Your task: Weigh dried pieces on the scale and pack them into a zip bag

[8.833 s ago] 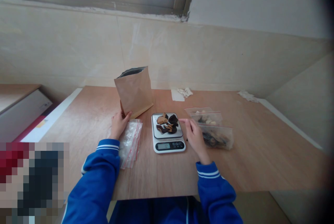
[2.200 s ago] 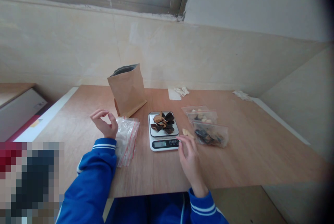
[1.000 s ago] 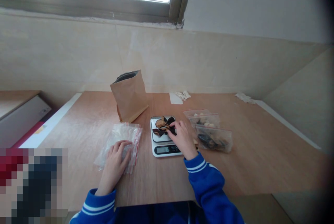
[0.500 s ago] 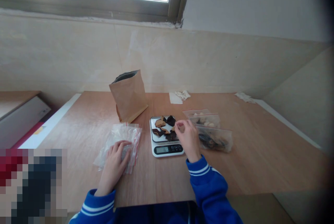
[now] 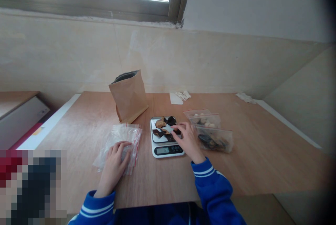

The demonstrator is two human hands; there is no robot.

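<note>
- The left hand (image 5: 114, 163) lies palm down, its fingers loosely bent and slightly apart, on a flat pile of clear zip bags (image 5: 122, 132) at the left; it presses on the pile without gripping anything visible.
- The right hand (image 5: 188, 141) reaches in from the right over the weighing plate, thumb and forefinger a little apart at the slices; whether a piece is held between them cannot be told.
- The kitchen scale (image 5: 168, 150) sits on the near middle of the wooden surface (image 5: 153, 186), between the two hands, its display and buttons on the near side; the reading is too small to make out.
- Dried slices (image 5: 160, 124), some dark and some tan, lie loosely spread on the plate, the right ones partly hidden by the fingers.
- To the right of the scale, a zip bag of mostly dark pieces (image 5: 213, 140) lies flat, with a zip bag of pale pieces (image 5: 207, 120) just beyond it.
- On the far left, a brown paper bag (image 5: 128, 96) stands upright with its top open, beyond the clear pile.
- Along the far edge lie a white sheet (image 5: 175, 99), a crumpled tissue (image 5: 183, 95) touching it, and another tissue (image 5: 246, 98) well to the right.
</note>
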